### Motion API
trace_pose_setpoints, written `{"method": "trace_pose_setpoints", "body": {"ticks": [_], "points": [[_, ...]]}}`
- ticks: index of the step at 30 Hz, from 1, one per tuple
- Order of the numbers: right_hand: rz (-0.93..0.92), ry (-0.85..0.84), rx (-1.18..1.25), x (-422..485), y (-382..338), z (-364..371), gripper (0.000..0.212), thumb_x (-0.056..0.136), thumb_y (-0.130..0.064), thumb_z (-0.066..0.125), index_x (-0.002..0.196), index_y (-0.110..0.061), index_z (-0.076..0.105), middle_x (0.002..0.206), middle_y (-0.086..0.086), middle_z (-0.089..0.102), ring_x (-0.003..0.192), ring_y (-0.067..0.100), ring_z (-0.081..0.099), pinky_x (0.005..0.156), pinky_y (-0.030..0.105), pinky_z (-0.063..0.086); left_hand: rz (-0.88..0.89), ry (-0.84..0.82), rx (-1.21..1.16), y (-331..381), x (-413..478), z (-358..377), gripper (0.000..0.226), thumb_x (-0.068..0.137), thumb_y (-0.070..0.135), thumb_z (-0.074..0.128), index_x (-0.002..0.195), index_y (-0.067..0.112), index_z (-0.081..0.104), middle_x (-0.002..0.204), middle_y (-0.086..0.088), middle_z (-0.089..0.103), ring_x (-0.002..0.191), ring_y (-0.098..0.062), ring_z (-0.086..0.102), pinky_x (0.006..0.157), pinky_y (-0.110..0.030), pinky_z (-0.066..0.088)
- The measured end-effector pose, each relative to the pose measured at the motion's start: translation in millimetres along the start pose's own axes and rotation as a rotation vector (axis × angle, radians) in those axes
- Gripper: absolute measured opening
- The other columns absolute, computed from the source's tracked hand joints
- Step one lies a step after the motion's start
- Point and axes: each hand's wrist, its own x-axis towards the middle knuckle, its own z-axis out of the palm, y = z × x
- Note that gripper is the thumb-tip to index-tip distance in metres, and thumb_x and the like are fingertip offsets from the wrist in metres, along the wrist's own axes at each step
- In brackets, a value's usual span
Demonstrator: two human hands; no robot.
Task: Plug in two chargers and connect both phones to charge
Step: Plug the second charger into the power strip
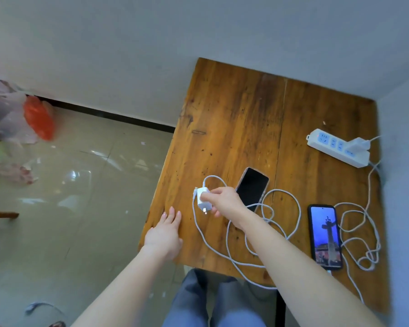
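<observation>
Charger (203, 198), white, sits pinched in the right hand (224, 201) at the table's (234, 109) left edge, prongs pointing down, its cable (293, 204) looping toward five o'clock. Left hand (164, 234) lies flat and open on the near corner at seven o'clock. Dark phone (252, 186) sits just right of the hand, lit phone (325, 236) at three o'clock already cabled, strip (338, 147) at one o'clock with a second charger (359, 143) plugged in.

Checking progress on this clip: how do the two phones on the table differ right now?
The right phone has a lit screen and a cable at its near end; the left phone is dark, with no cable visibly plugged in. The left phone lies tilted, the right nearly straight. Both lie face up.
</observation>
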Motion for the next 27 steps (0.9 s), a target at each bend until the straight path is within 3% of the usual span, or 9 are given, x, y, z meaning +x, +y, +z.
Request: {"method": "trace_pose_setpoints", "body": {"ticks": [3, 6, 7, 10, 13, 16, 20, 23, 27], "points": [[-0.018, -0.178, 0.22, -19.4, -3.7, -38.5, 0.03, 0.077, -0.038, 0.054, 0.097, -0.015, 0.061, 0.093, 0.003, 0.054, 0.077, 0.017, 0.049, 0.066, 0.029, 0.041, -0.043, -0.028, -0.043, 11.7, 3.0, -21.2, 0.067, 0.096, 0.032, 0.042, 0.153, 0.02, 0.009, 0.162, -0.003, 0.006, 0.146, -0.022, 0.017, 0.111, -0.037, 0.034], [-0.087, -0.239, 0.325, -38.9, -7.7, -83.5, 0.034, 0.079, -0.036, 0.047, 0.101, -0.01, 0.055, 0.095, 0.012, 0.05, 0.081, 0.025, 0.045, 0.066, 0.031, 0.039, -0.068, 0.143, -0.259, 40.4, 8.6, -47.2, 0.072, 0.091, 0.034, 0.049, 0.152, 0.021, 0.012, 0.152, -0.006, 0.036, 0.129, -0.025, 0.047, 0.094, -0.035, 0.048], [-0.118, -0.219, 0.313, -45.3, -9.4, -100.1, 0.037, 0.077, -0.037, 0.048, 0.099, -0.008, 0.054, 0.092, 0.013, 0.049, 0.08, 0.026, 0.043, 0.064, 0.03, 0.037, -0.01, 0.22, -0.35, 55.4, 11.4, -53.6, 0.08, 0.089, 0.033, 0.055, 0.152, 0.025, 0.008, 0.152, -0.005, 0.036, 0.128, -0.024, 0.047, 0.092, -0.035, 0.05], [-0.225, -0.127, 0.171, -60.8, -12.3, -152.0, 0.035, 0.075, -0.041, 0.049, 0.09, -0.01, 0.054, 0.09, 0.011, 0.05, 0.079, 0.023, 0.047, 0.064, 0.028, 0.04, 0.351, 0.322, -0.552, 120.1, 15.1, -71.1, 0.09, 0.082, 0.027, 0.067, 0.149, 0.039, 0.009, 0.155, 0.007, 0.028, 0.139, -0.015, 0.032, 0.109, -0.038, 0.037], [-0.294, 0.066, 0.124, -62.0, -8.1, -203.7, 0.038, 0.075, -0.042, 0.05, 0.088, -0.008, 0.058, 0.089, 0.01, 0.053, 0.08, 0.019, 0.052, 0.068, 0.031, 0.043, 0.605, 0.338, -0.635, 193.9, 18.4, -82.1, 0.055, 0.087, 0.024, 0.063, 0.137, 0.035, 0.042, 0.139, 0.015, 0.047, 0.132, -0.007, 0.039, 0.104, -0.027, 0.036], [-0.302, 0.262, 0.249, -48.9, 1.4, -251.7, 0.032, 0.073, -0.042, 0.053, 0.09, -0.015, 0.06, 0.094, 0.009, 0.058, 0.086, 0.019, 0.055, 0.071, 0.03, 0.046, 0.647, 0.288, -0.805, 256.1, 28.2, -86.7, 0.026, 0.094, 0.032, 0.054, 0.12, 0.033, 0.056, 0.119, 0.021, 0.059, 0.112, 0.0, 0.054, 0.079, -0.009, 0.04], [-0.265, 0.296, 0.284, -21.5, 19.2, -312.3, 0.013, 0.087, -0.034, 0.055, 0.097, -0.025, 0.058, 0.101, 0.01, 0.058, 0.089, 0.022, 0.057, 0.069, 0.025, 0.049, 0.469, 0.278, -1.094, 319.9, 50.7, -95.7, 0.033, 0.089, 0.027, 0.063, 0.116, 0.029, 0.045, 0.121, 0.014, 0.056, 0.11, -0.004, 0.056, 0.059, -0.005, 0.045], [-0.255, 0.267, 0.265, -2.4, 26.4, -347.4, 0.028, 0.081, -0.041, 0.055, 0.095, -0.019, 0.065, 0.096, 0.013, 0.061, 0.079, 0.019, 0.056, 0.062, 0.025, 0.046, 0.505, 0.328, -1.026, 349.1, 67.1, -100.1, 0.044, 0.089, 0.027, 0.062, 0.127, 0.032, 0.04, 0.119, 0.02, 0.05, 0.102, 0.004, 0.054, 0.057, 0.001, 0.043], [-0.236, 0.366, 0.385, 25.4, 30.9, -371.1, 0.03, 0.08, -0.044, 0.062, 0.085, -0.016, 0.068, 0.081, 0.004, 0.064, 0.072, 0.014, 0.057, 0.059, 0.023, 0.047, 0.613, 0.39, -0.783, 372.2, 81.6, -99.4, 0.025, 0.097, 0.029, 0.046, 0.119, 0.027, 0.057, 0.117, 0.018, 0.057, 0.107, 0.002, 0.05, 0.068, 0.0, 0.04]]}}
